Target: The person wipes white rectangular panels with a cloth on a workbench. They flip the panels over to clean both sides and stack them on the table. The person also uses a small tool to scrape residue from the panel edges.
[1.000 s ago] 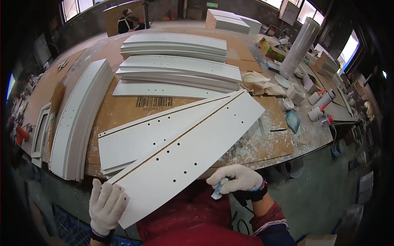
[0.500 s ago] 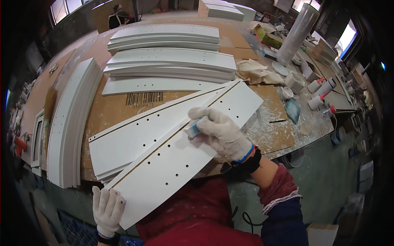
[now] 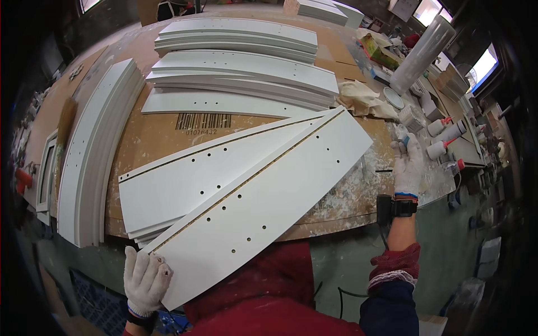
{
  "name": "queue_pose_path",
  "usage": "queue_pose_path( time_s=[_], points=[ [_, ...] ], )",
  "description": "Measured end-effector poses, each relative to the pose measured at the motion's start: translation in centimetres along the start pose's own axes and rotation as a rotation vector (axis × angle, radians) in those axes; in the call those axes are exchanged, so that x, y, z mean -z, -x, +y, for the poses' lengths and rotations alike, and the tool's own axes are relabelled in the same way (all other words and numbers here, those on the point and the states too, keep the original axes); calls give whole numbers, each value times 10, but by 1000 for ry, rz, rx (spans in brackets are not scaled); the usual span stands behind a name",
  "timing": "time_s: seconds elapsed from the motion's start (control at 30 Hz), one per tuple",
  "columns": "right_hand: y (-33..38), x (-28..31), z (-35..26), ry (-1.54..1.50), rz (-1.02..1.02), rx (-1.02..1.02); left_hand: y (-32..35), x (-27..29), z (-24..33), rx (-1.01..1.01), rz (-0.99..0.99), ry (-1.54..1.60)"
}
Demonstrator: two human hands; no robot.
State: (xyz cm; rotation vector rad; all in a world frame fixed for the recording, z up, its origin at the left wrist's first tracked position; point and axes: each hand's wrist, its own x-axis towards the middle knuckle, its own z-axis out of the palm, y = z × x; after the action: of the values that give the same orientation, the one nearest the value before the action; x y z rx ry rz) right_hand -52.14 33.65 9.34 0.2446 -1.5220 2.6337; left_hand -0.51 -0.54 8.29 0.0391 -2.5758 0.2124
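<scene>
My left hand (image 3: 147, 280), in a white knit glove, grips the near left end of a long white panel (image 3: 274, 196). Drilled holes and a narrow brown groove along its far edge mark this panel. It lies slantwise over another white grooved panel (image 3: 168, 173), with more layers beneath. My gloved right hand (image 3: 408, 165) is at the table's right side, apart from the panel, near the glue bottles. Its fingers are curled, and a bit of blue shows at the fingertips. Whether that blue is held or lies on the table behind is unclear.
Stacks of white panels (image 3: 241, 64) lie at the back, and another stack (image 3: 92, 162) stands at left. To the right are crumpled paper (image 3: 364, 101), a clear film roll (image 3: 423, 53) and red-tipped bottles (image 3: 437, 149). Cardboard (image 3: 151, 140) covers the table.
My right hand has moved off the panel, where it held a small light-blue block on the groove, to the table's right side. My left hand still grips the panel's end. The view has shifted slightly.
</scene>
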Motion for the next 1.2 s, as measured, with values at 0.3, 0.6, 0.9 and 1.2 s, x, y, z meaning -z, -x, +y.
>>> queue_pose_path(
  time_s=[0.3, 0.6, 0.9, 1.2],
  points=[
    [46, -21, 8, -103, -147, -36, -23, 23, 6, -15, -86, 29],
    [72, -38, -10, -208, -283, -22, 70, 25, -4, 1291, 188, 1011],
    [84, -44, -4, -303, -359, -102, 88, 5, 19, 1346, 192, 1274],
    [54, -75, 6, -77, -369, -105, 70, 4, 21, 1394, 223, 1700]
  ],
)
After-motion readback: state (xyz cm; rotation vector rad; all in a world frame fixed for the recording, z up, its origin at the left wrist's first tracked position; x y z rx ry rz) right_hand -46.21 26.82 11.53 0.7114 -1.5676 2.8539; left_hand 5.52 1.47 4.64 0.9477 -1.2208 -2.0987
